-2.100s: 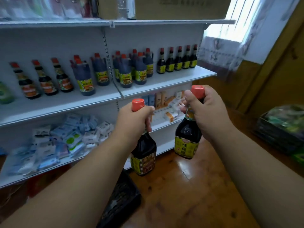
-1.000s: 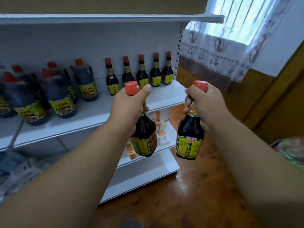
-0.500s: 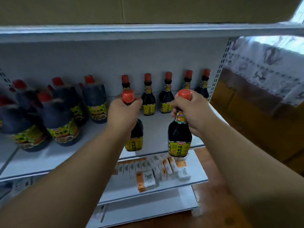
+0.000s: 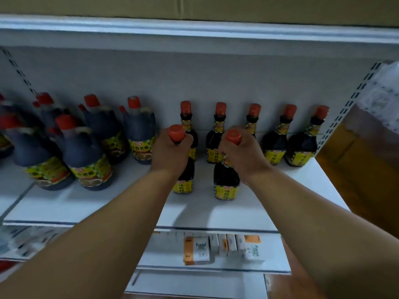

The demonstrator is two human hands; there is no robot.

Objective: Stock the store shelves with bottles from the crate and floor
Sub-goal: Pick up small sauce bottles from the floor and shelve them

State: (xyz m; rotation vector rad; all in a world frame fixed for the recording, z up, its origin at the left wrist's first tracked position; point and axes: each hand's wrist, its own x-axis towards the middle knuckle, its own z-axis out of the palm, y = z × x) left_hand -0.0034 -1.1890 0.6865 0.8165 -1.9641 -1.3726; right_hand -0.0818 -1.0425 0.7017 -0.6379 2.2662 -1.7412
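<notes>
Two small dark bottles stand upright on the white shelf [image 4: 269, 203], side by side in front of a back row. The left bottle [image 4: 183, 180] has the left hand [image 4: 170, 154] wrapped round its neck just under the red cap; the right bottle [image 4: 225, 184] is gripped the same way by the right hand [image 4: 244, 156]. Both bases look to be on the shelf board, though I cannot tell for sure that they touch it. Behind them, against the back panel, is a row of five matching bottles [image 4: 278, 139]. Further left on the same shelf is a cluster of larger jugs [image 4: 86, 156] with red caps and yellow labels. On the shelf below lie small white and orange boxes [image 4: 197, 249]. Above, a cardboard carton [image 4: 194, 7] sits on the top shelf.
</notes>
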